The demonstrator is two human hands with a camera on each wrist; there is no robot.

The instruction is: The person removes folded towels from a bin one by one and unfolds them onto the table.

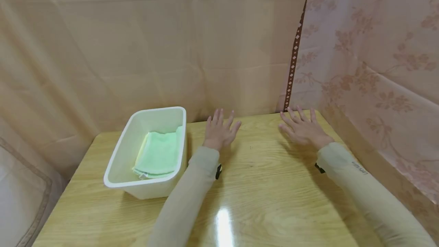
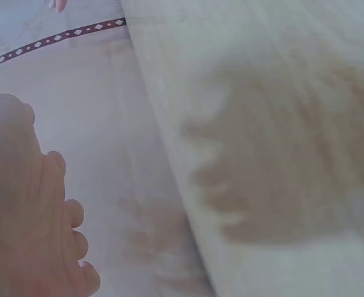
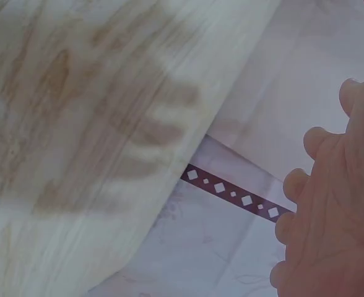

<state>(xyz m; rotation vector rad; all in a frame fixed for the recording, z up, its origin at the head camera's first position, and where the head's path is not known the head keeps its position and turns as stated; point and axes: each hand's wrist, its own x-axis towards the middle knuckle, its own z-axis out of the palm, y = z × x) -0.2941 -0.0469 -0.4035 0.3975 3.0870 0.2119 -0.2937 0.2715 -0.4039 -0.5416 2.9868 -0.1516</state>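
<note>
My left hand (image 1: 220, 132) is held over the back of the table with fingers spread and nothing in it. To the right, my right hand (image 1: 303, 128) hovers near the back right corner, its fingers also spread and holding nothing. Both wrist views show the palms, with hand shadows cast on the wood below. Left of my left hand stands a white plastic tub (image 1: 114, 159). Inside it lie folded light green cloths (image 1: 161, 153), with a pale yellow edge showing beside them.
The wood-grain table (image 1: 267, 201) meets a beige curtain (image 1: 205, 48) at the back. A pink floral curtain (image 1: 384, 87) hangs along the right side. Between them runs a brown strip with white diamonds (image 1: 294, 56). A pale cloth-covered shape (image 1: 20, 193) is at the left.
</note>
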